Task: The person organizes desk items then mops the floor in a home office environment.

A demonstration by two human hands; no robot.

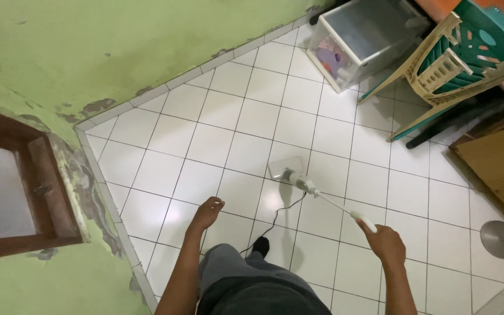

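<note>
The right hand (385, 242) is wrapped tight around the handle of a white stick vacuum (298, 178). Its long pole slants up and left from that hand to the flat head on the white tile floor (234, 116). The left hand (208, 213) holds nothing, fingers loosely curled, left of the vacuum's black cord (281, 216).

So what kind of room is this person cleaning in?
Probably a room in a home: a white tiled floor, worn green painted walls, stacked plastic chairs and a clear storage box in the corner. The right hand holds a corded floor cleaner.
</note>
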